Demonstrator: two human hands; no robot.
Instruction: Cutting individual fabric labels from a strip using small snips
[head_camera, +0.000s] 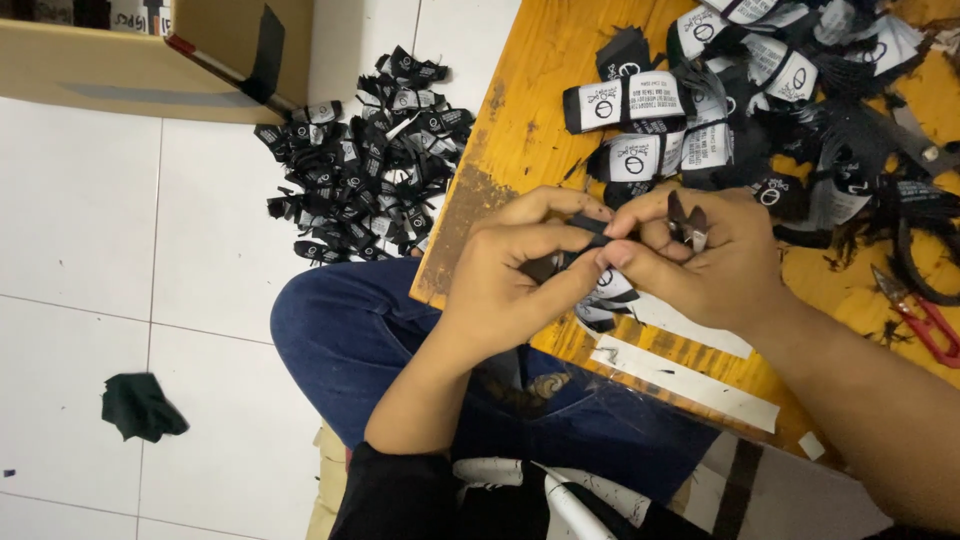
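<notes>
Cloth (143, 405), dark green and crumpled, lies on the white tiled floor (80, 220) at eight o'clock, with a heap of folded black labels (370, 155) at eleven beside a cardboard box (120, 60). At centre, the left hand (500, 275) pinches a small black label (590, 232) over the yellow table's (530, 110) edge, meeting the right hand (715, 260), which grips both label and thread snips (688, 220). Bundled labels (700, 110) crowd one o'clock; red-handled snips (925, 318) lie at three.
</notes>
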